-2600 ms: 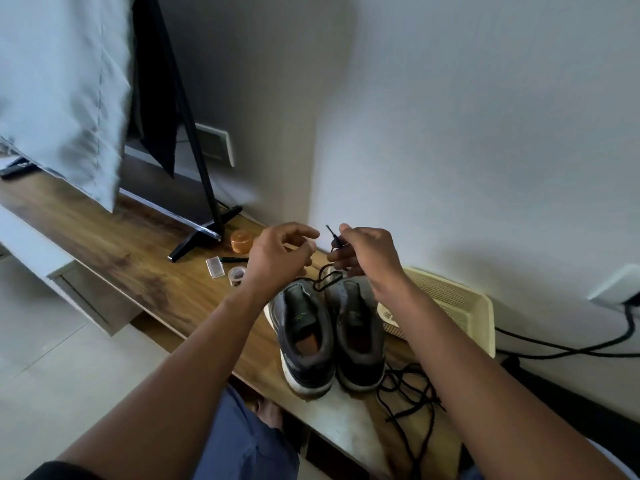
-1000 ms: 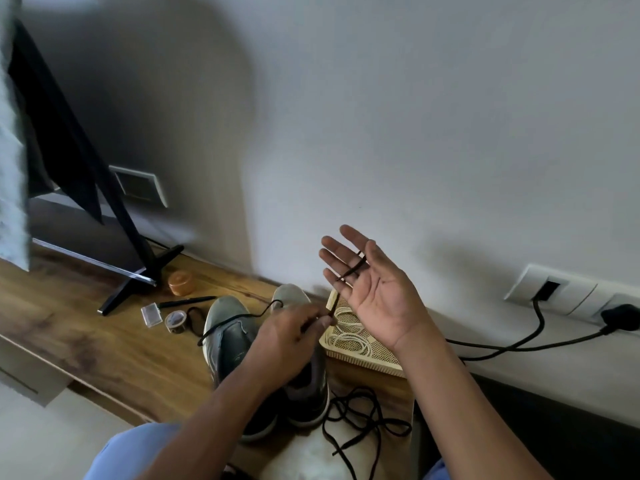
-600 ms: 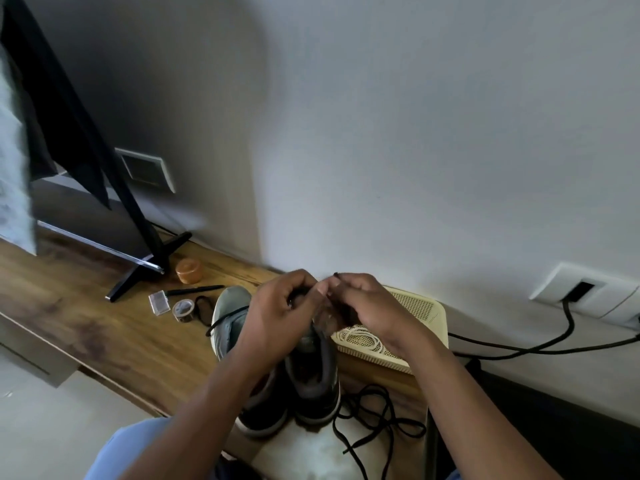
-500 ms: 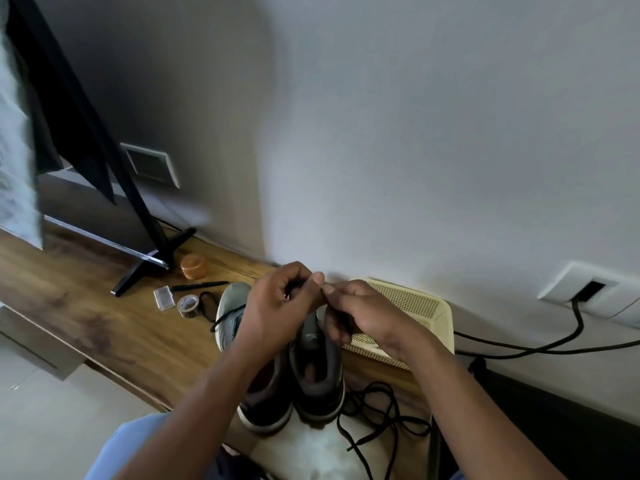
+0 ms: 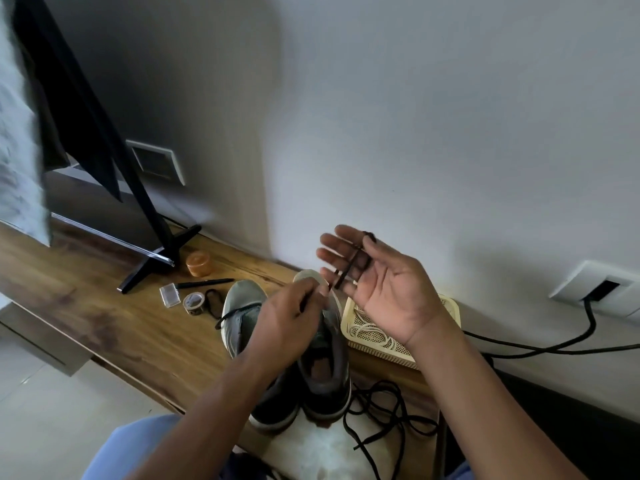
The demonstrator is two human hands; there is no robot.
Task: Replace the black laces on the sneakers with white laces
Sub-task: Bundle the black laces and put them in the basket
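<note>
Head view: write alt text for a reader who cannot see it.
Black lace is wound around the open right hand's fingers while the left hand pinches its other end above two grey sneakers on a wooden shelf. White laces lie in a basket beside them.

Both forearms are bare from wrist to the lower frame edge; no sleeve, watch or bracelet is visible on either. The left hand point(image 5: 287, 318) and the right hand point(image 5: 384, 285) are bare: no glove, and no ring can be made out. Below the left hand, beside the forearm, a light blue fabric garment point(image 5: 138, 445) covers the person's leg. Below the right hand, a small patch of the same blue fabric shows at the frame bottom.
</note>
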